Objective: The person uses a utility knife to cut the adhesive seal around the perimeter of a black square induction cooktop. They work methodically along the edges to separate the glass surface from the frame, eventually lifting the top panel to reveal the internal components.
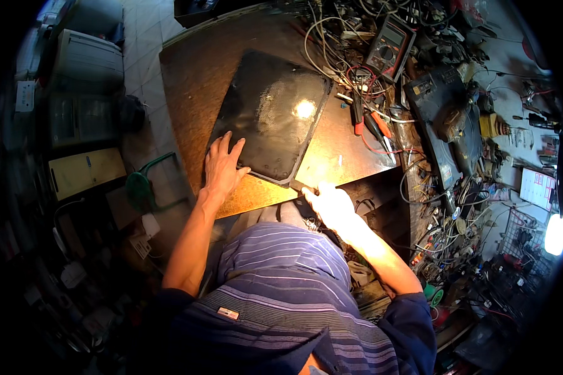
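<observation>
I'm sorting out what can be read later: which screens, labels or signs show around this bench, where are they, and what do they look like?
Multimeter: far edge of the bench among wires; dark body, reddish rim, grey screen, round dial.
White sheet: far right, rectangular, pale with a red strip.
Yellowish panel: left floor side, rectangular, small blue mark.
Dark flat panel: under the left hand; no label visible.

Meter screen: I note a small grey rectangular display on the multimeter, top of bench.
Sheet: white printed sheet, far right.
Labels: yellow stickers on black casing.
</observation>
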The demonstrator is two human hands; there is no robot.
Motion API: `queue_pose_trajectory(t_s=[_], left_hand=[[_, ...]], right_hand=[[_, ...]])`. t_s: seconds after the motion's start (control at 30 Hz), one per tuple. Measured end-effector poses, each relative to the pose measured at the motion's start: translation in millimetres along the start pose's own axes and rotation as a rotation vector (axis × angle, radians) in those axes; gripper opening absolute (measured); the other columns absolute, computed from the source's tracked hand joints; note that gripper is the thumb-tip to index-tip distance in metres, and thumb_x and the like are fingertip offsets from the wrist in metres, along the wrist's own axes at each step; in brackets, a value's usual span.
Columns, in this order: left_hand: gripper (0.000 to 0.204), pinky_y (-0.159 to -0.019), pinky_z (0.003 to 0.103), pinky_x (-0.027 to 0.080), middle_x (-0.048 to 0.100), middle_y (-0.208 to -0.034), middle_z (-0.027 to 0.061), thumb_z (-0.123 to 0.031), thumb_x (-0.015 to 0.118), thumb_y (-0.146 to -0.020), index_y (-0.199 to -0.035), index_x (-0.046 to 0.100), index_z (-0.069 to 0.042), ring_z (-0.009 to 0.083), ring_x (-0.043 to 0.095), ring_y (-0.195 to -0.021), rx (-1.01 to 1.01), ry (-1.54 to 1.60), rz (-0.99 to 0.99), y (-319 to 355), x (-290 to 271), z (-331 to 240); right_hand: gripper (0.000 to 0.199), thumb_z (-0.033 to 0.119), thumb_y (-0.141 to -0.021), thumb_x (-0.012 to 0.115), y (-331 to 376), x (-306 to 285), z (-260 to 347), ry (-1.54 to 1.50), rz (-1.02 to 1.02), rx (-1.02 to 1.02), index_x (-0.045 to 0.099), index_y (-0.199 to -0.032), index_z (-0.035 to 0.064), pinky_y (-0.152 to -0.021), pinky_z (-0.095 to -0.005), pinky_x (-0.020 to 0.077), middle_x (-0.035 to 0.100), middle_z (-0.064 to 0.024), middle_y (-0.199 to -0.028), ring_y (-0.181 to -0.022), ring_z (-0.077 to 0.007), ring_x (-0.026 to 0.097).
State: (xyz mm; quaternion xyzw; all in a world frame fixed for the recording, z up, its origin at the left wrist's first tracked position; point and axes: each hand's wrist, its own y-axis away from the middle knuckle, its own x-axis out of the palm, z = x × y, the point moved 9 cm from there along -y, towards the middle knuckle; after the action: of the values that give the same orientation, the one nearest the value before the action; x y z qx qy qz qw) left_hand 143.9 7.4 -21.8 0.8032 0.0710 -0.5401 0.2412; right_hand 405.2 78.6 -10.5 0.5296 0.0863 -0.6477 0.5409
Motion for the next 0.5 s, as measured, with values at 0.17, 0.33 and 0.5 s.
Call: queue_pose_trajectory(t_s=[0.17, 0.33, 0.5], left_hand=[[0.069, -0.117, 0.051, 0.039, 0.045, -0.156, 0.0206, -0.022, 0.084, -0.084, -0.149, 0.058, -0.017, 0.0400, 0.044, -0.140, 0.074, -0.051, 0.036, -11.8, -10.8, -3.8], [0.060, -0.115, 0.048, 0.042, 0.047, -0.154, 0.0195, -0.009, 0.073, -0.092, -0.149, 0.059, -0.019, 0.0378, 0.047, -0.137, 0.130, -0.084, 0.097, -19.8, -10.0, 2.8], [0.063, -0.111, 0.045, 0.045, 0.051, -0.148, 0.0172, 0.005, 0.064, -0.088, -0.147, 0.062, -0.019, 0.0349, 0.052, -0.131, 0.212, -0.153, 0.106, -26.5, -4.2, 11.7]], right_hand=[[0.036, 0.031, -0.105, 0.057, -14.7, 15.9, 0.3, -0.067, 0.047, 0.238, 0.068, -0.115, -0.0027, -0.072, -0.0460, 0.0590, 0.066, -0.0253, -0.088, -0.079, -0.0386, 0.071], [0.036, 0.015, -0.102, 0.058, -32.0, -3.4, 79.5, 0.228, -0.073, -0.178, 0.065, -0.131, -0.0052, -0.060, -0.0416, 0.0597, 0.068, -0.0236, -0.091, -0.072, -0.0343, 0.071], [0.030, 0.015, -0.103, 0.058, -61.8, -3.8, 123.0, 0.292, -0.171, -0.225, 0.069, -0.120, -0.0060, -0.055, -0.0384, 0.0593, 0.068, -0.0209, -0.086, -0.071, -0.0327, 0.072]])
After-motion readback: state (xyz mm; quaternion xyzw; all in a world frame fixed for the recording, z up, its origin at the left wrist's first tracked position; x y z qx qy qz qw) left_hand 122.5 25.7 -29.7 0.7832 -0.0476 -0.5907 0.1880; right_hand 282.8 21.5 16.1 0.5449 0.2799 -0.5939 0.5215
